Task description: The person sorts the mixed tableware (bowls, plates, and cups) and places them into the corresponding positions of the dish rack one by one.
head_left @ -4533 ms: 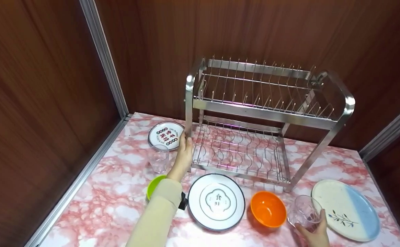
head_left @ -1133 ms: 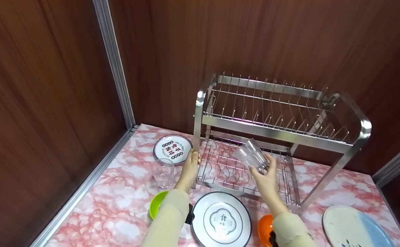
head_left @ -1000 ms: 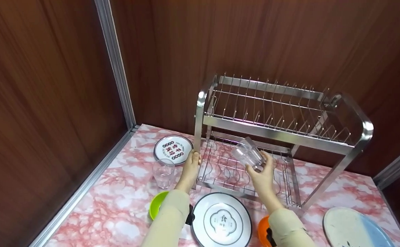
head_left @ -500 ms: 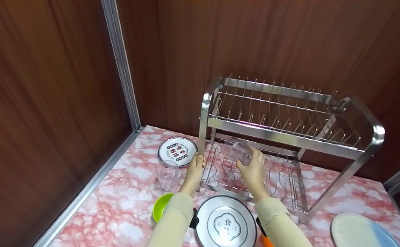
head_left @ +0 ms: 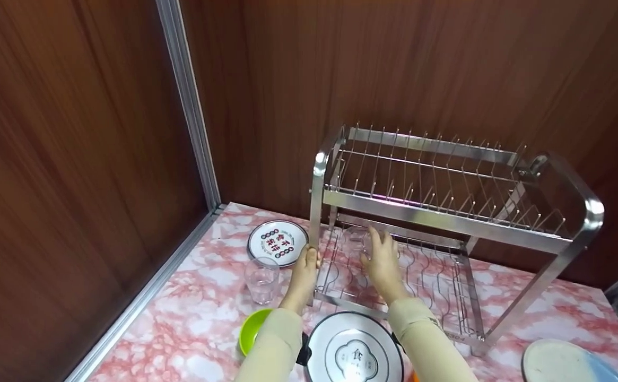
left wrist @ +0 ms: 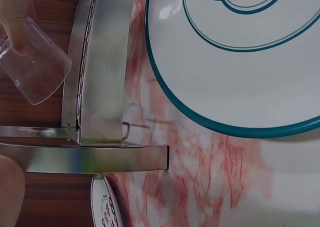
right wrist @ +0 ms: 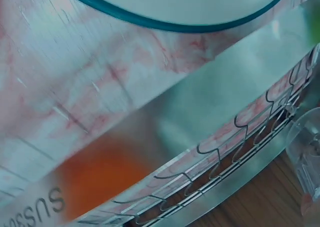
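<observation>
My left hand (head_left: 302,273) grips the left front post of a two-tier metal dish rack (head_left: 446,220). Part of that hand also shows at the left edge of the left wrist view. With my right hand (head_left: 384,268) I hold a clear cup (head_left: 355,240) inside the rack, over the left back part of the lower wire shelf. The left wrist view shows this cup (left wrist: 37,67) tilted, its mouth away from the fingers. In the right wrist view the cup (right wrist: 306,142) is cut off by the right edge. I cannot tell whether it touches the wires.
A second clear cup (head_left: 262,281) and a small patterned plate (head_left: 278,243) stand left of the rack. A green bowl (head_left: 253,331) lies partly behind my left sleeve. In front are a large white plate (head_left: 354,339) and an orange bowl (head_left: 415,378); a cream-and-blue plate (head_left: 558,361) lies right.
My right hand has carried the cup from the table at right into the rack's lower tier, then further left and back. My left hand keeps its grip on the post. The head view has shifted.
</observation>
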The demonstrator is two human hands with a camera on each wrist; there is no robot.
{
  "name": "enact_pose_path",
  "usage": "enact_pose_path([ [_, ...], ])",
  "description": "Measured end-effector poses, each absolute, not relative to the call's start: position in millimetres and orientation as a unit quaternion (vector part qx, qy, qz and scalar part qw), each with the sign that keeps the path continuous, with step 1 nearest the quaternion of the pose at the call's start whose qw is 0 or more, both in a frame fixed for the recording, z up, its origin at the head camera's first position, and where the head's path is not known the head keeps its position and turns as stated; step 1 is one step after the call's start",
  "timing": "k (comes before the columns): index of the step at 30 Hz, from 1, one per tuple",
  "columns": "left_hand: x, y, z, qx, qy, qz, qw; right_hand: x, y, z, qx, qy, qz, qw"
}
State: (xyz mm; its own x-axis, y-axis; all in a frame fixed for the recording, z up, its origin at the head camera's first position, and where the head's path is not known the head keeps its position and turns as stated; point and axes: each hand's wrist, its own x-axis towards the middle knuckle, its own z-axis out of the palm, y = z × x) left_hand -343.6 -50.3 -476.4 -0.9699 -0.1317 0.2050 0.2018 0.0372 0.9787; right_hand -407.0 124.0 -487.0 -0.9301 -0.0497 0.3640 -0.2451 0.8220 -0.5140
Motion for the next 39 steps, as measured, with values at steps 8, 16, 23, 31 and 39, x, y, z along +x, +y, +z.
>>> enact_pose_path([
  [8,-356.3,-49.8,-494.3,-0.019,-0.707,-0.696,0.123,-417.9,124.9,-495.4,0.097,-0.951,0.258,0.142],
  [16,-362.6,-50.7,-504.1,-0.013,-0.714,-0.689,0.122,-426.2,128.5,-496.7,0.1,-0.96,0.221,0.141],
  [23,-346.2,-50.6,-482.8,-0.023,-0.709,-0.692,0.132,-431.6,125.1,-494.3,0.116,-0.962,0.197,0.15],
  [31,-341.3,-49.6,-478.1,-0.014,-0.712,-0.693,0.113,-435.4,122.9,-497.1,0.128,-0.958,0.202,0.159],
  [39,-342.1,-51.1,-478.7,-0.014,-0.711,-0.693,0.118,-439.7,119.0,-495.1,0.127,-0.952,0.229,0.158],
])
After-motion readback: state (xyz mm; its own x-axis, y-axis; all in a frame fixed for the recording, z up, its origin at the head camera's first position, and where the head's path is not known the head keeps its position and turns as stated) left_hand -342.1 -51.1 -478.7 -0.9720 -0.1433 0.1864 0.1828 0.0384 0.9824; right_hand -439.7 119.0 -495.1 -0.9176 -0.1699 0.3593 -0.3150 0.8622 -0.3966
